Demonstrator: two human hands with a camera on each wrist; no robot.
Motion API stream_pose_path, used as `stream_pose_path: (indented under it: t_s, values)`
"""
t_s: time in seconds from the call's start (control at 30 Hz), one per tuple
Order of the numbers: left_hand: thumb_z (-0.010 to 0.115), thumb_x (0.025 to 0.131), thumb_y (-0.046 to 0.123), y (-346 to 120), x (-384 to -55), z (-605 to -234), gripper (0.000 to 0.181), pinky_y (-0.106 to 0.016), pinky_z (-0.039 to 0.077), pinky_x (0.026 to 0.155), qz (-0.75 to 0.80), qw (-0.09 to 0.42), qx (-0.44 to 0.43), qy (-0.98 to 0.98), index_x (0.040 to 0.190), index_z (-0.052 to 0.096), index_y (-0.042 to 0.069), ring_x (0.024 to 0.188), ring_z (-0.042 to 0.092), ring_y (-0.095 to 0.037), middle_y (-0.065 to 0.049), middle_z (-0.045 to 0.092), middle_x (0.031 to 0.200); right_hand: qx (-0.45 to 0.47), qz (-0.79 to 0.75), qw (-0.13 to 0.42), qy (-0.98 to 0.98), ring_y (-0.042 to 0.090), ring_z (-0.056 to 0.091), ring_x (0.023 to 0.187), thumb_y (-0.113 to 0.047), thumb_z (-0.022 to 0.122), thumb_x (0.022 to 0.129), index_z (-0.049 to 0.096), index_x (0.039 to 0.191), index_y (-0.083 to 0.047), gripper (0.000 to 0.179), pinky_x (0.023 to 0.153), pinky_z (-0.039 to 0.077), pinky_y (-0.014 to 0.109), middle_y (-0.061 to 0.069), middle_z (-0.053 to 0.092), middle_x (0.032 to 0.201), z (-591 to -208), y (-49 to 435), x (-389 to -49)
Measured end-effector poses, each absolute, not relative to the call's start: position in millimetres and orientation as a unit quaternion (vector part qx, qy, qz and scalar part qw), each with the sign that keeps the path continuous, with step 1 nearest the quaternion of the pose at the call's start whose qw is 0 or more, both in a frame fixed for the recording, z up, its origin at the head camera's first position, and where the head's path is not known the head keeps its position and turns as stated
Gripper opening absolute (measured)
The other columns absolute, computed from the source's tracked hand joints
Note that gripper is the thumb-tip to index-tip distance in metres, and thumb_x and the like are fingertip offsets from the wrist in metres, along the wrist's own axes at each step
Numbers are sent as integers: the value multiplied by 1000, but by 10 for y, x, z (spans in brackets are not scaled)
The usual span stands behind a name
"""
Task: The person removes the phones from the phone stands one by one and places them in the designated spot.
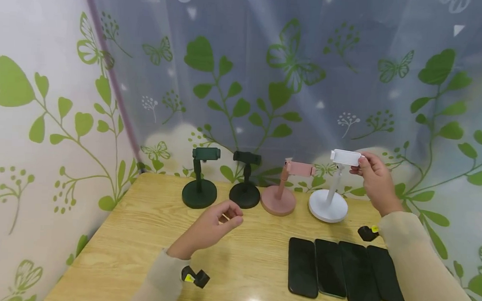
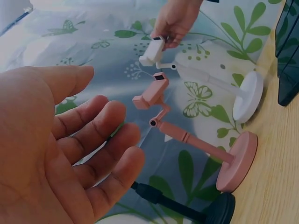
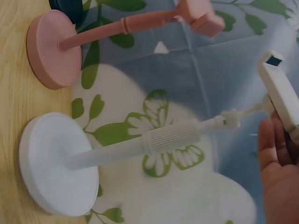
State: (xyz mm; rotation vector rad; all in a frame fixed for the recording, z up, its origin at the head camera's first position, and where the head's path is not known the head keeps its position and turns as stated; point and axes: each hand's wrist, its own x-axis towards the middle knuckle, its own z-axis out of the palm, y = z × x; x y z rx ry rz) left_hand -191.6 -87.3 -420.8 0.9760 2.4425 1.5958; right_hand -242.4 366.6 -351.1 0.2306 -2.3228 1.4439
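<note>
Four upright phone stands would be a row of several along the table's back edge: a white phone stand (image 1: 327,207) at the right, then a pink phone stand (image 1: 278,201), a black phone stand (image 1: 244,197) and a dark green phone stand (image 1: 199,196). My right hand (image 1: 378,184) grips the right end of the white stand's clamp (image 1: 346,157) with thumb and fingers. In the right wrist view that clamp (image 3: 279,91) sits tilted atop its ribbed stem. My left hand (image 1: 215,226) hovers in front of the black stand, fingers loosely bent, holding nothing.
Several dark phones (image 1: 303,268) lie side by side on the wooden table (image 1: 134,235) at the front right, partly under my right forearm. A curtain (image 1: 243,79) with leaf and butterfly prints hangs right behind the stands.
</note>
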Motion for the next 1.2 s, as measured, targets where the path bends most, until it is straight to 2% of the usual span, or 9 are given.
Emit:
stream_pose_path:
  t_s: [0.1,0.27,0.5,0.7,0.8,0.93,1.03,1.13,1.2]
  values:
    - [62,106,34,-871,-1913,-4190,13,-35,54,85,515,31,326,792,111,67,23,97,64,-13,8,67,103,66,519,207,-827,8,60,100,-33,34,114,45,140,2,45,88,50,11,-5,53,115,-3549,3684,-2485]
    - [61,106,32,-874,-1900,-4178,13,-36,54,85,510,32,339,790,110,68,22,97,64,-13,6,68,101,66,539,210,-813,7,59,99,-35,36,113,51,133,-7,37,88,50,12,-6,54,113,-3588,3701,-2480]
    - [59,107,33,-881,-1871,-4184,16,-37,54,86,505,27,352,788,108,69,20,97,65,-12,-4,70,103,92,572,182,-795,9,58,102,-34,39,112,50,136,-6,38,88,50,11,-5,54,117,-3606,3765,-2473]
    - [60,107,32,-857,-1877,-4118,15,-35,54,87,500,22,362,787,109,69,20,97,65,-11,2,70,103,85,574,140,-802,11,60,108,-41,39,110,41,150,-5,54,87,54,17,-5,54,124,-3598,3901,-2489]
    - [61,106,33,-845,-1876,-4059,17,-35,55,86,497,13,355,792,109,69,18,96,65,-11,6,69,102,60,567,125,-812,15,57,115,-46,36,110,29,159,-4,65,90,54,19,4,48,136,-3577,3885,-2466]
    - [63,105,37,-823,-1862,-3972,19,-35,55,84,499,-23,315,807,109,68,19,91,64,-11,9,68,99,-33,549,182,-815,19,46,129,-43,38,111,21,162,-6,65,104,46,26,11,37,149,-3472,3696,-2352]
    - [66,103,37,-805,-1840,-3903,17,-36,55,85,475,-76,286,829,110,66,21,91,64,-10,9,67,100,-70,533,266,-800,14,45,128,-32,44,109,33,157,-11,54,107,40,29,1,44,144,-3361,3430,-2157]
    - [70,101,34,-783,-1797,-3835,21,-36,55,85,399,-147,285,859,114,66,18,94,64,-10,7,67,103,3,515,329,-791,9,54,116,-16,48,108,50,143,-5,37,99,43,21,-3,55,127,-3317,3083,-1898]
    - [71,100,34,-763,-1755,-3798,24,-35,55,84,341,-190,292,873,116,66,17,97,64,-10,6,66,106,84,482,351,-798,6,59,106,-5,51,105,58,131,1,28,91,46,15,1,61,116,-3343,2855,-1728]
